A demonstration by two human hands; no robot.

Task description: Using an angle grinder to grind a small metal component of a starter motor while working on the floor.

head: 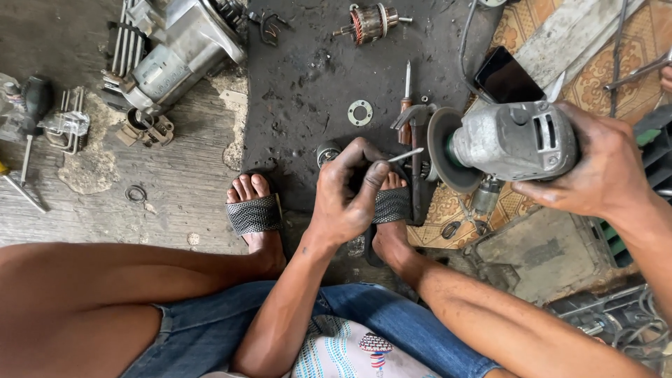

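We note grey angle grinder (514, 143), grimy, held level, disc (442, 149) leftward; thin metal pin (406, 155) tip touching disc.

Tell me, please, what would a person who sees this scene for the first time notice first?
First comes the grey angle grinder at the right, gripped by the right hand, its disc facing a thin metal pin pinched in the left hand at the centre. Next, the two feet in woven sandals on the dirty floor below. Then the big grey motor housing at the upper left and the copper-wound armature at the top.
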